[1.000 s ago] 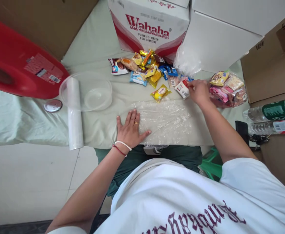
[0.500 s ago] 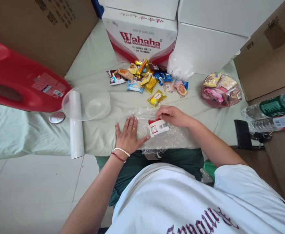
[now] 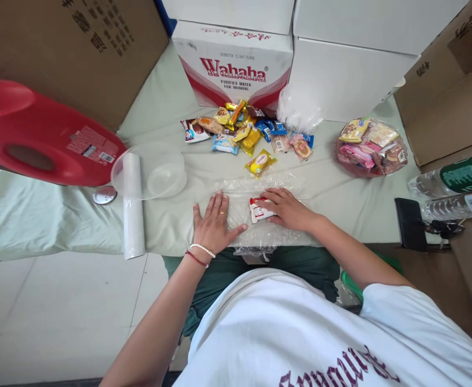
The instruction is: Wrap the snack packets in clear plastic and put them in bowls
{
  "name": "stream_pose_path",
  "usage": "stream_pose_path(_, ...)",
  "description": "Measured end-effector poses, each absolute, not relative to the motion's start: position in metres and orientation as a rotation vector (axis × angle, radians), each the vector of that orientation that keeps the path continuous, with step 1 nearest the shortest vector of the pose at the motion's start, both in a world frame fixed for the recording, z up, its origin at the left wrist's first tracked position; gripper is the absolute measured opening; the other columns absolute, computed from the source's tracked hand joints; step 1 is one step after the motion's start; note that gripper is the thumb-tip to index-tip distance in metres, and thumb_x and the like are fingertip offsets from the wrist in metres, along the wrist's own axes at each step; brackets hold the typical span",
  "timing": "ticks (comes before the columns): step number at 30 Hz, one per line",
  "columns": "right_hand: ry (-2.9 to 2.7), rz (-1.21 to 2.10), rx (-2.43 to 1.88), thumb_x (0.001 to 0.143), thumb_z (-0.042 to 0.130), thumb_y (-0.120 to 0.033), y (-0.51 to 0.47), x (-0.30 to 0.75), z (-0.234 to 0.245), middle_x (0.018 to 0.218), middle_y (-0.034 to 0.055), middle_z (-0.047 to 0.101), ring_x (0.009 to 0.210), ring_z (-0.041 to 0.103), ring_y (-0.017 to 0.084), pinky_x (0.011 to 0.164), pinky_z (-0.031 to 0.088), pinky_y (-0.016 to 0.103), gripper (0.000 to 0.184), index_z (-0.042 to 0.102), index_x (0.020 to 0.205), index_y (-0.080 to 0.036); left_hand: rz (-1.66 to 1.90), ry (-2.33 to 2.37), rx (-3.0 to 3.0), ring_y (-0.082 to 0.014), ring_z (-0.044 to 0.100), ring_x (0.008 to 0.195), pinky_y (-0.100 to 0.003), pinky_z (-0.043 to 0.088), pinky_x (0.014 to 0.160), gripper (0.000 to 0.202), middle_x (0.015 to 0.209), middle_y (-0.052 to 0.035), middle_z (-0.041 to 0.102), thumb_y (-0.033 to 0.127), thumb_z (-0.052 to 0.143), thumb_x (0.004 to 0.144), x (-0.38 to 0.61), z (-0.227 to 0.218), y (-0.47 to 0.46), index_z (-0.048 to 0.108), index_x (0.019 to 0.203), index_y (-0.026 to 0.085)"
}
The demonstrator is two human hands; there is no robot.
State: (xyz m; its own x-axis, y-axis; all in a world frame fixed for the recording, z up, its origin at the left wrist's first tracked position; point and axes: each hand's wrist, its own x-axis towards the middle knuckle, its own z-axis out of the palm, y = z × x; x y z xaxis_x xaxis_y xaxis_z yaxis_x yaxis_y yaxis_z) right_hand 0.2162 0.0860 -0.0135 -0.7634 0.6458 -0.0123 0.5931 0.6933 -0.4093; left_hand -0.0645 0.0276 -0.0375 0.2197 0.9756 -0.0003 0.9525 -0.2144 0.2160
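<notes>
At table [image 3: 167, 236] edge: left hand [image 3: 214, 226] spread flat on plastic sheet [image 3: 270, 185]; right hand [image 3: 289, 208] pressing snack packet [image 3: 256, 210].

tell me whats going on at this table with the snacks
A seated person presses the left hand flat on a clear plastic sheet spread at the near edge of the table. The right hand rests on a red and white snack packet lying on that sheet. Beyond it lie a yellow packet and a pile of snack packets before the Wahaha box; a wrapped snack bundle sits to the right.
</notes>
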Motion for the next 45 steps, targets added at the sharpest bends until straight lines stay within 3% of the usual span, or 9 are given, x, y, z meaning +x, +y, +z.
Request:
stream_pose_path(6, -2.381, 0.765, -1.028, 0.104, 0.049, -0.046, 0.062, 0.249, 0.001, 0.151, 0.0149, 0.054, 0.141, 0.049, 0.03, 0.118, 0.039, 0.056, 0.05, 0.052, 0.151, -0.028, 0.498, 1.887, 2.313, -0.033, 0.014, 0.163, -0.062, 0.002, 0.129, 0.059, 0.17, -0.0104, 0.032, 0.045, 0.054, 0.097, -0.07, -0.038, 0.009, 0.051, 0.153, 0.028)
stream_pose_path(13, -2.47, 0.79, -1.123, 0.089, 0.073, -0.058, 0.0, 0.298, -0.013, 0.156, 0.0167, 0.049, 0.144, 0.045, 0.036, 0.119, 0.039, 0.062, 0.077, 0.048, 0.155, -0.026, 0.535, 1.402, 2.473, -0.0251, 0.04, 0.154, -0.061, 0.01, 0.131, 0.062, 0.151, -0.0051, 0.061, 0.008, 0.044, 0.087, -0.08, -0.036, -0.004, 0.061, 0.141, 0.031)
stream_pose_path(18, -2.341, 0.69, -1.122, 0.102, 0.058, -0.032, -0.006, 0.299, -0.021, 0.136, 0.0134, 0.065, 0.129, 0.057, 0.03, 0.106, 0.052, 0.056, 0.025, 0.072, 0.123, -0.027, 0.624, 1.197, 2.396, -0.032, 0.048, 0.148, -0.066, 0.016, 0.128, 0.052, 0.145, -0.0106, 0.066, 0.027, 0.06, 0.088, -0.082, -0.035, -0.009, 0.057, 0.139, 0.024)
stream_pose_path(21, -2.313, 0.732, -1.006, 0.104, 0.054, -0.028, 0.018, 0.295, -0.004, 0.121, 0.01, 0.072, 0.118, 0.064, 0.026, 0.1, 0.055, 0.05, 0.023, 0.074, 0.114, -0.029, 0.779, 1.374, 2.241, -0.0276, 0.061, 0.134, -0.061, 0.023, 0.126, 0.019, 0.117, -0.0055, 0.078, 0.033, 0.058, 0.095, -0.073, -0.037, -0.007, 0.067, 0.111, 0.026)
stream_pose_path(25, -2.371, 0.797, -0.918, 0.104, 0.053, -0.034, 0.068, 0.29, 0.019, 0.108, 0.0076, 0.076, 0.104, 0.069, 0.023, 0.095, 0.055, 0.041, 0.023, 0.075, 0.111, -0.026, 1.02, 1.65, 1.937, -0.0228, 0.067, 0.122, -0.052, 0.038, 0.121, 0.021, 0.098, -0.0042, 0.076, 0.035, 0.05, 0.101, -0.063, -0.044, 0.006, 0.066, 0.094, 0.024)
stream_pose_path(32, -2.553, 0.471, -1.503, 0.095, 0.058, -0.029, 0.145, 0.265, 0.027, 0.111, 0.0133, 0.073, 0.103, 0.065, 0.03, 0.09, 0.052, 0.041, 0.039, 0.069, 0.13, -0.017, 1.313, 2.206, 1.65, -0.0308, 0.056, 0.124, -0.053, 0.041, 0.11, 0.017, 0.111, -0.0137, 0.067, 0.03, 0.06, 0.089, -0.066, -0.045, 0.016, 0.064, 0.102, 0.019)
stream_pose_path(37, -2.703, 0.325, -1.336, 0.096, 0.057, -0.029, 0.17, 0.214, 0.038, 0.124, 0.0143, 0.067, 0.115, 0.057, 0.033, 0.099, 0.045, 0.044, 0.043, 0.064, 0.137, -0.017, 1.487, 2.105, 2.111, -0.0259, 0.062, 0.094, -0.047, 0.04, 0.095, 0.014, 0.094, -0.0087, 0.068, 0.02, 0.059, 0.086, -0.049, -0.018, -0.019, 0.07, 0.093, 0.023)
stream_pose_path(41, -2.858, 0.287, -1.327, 0.089, 0.07, -0.032, 0.179, 0.179, 0.032, 0.135, 0.0188, 0.062, 0.125, 0.05, 0.038, 0.099, 0.043, 0.046, 0.063, 0.055, 0.148, -0.015, 1.148, 1.445, 2.574, -0.0224, 0.066, 0.097, -0.041, 0.04, 0.084, 0.042, 0.113, -0.0051, 0.078, 0.015, 0.056, 0.089, -0.006, -0.003, -0.022, 0.069, 0.127, 0.027)
stream_pose_path(45, -2.904, 0.191, -1.464, 0.091, 0.065, -0.024, 0.183, 0.167, 0.023, 0.131, 0.0211, 0.066, 0.122, 0.054, 0.038, 0.095, 0.043, 0.044, 0.065, 0.049, 0.153, -0.015, 0.671, 1.535, 2.55, -0.0256, 0.065, 0.103, -0.043, 0.04, 0.081, 0.044, 0.14, -0.0073, 0.069, 0.018, 0.048, 0.098, 0.024, -0.008, 0.008, 0.065, 0.138, 0.023)
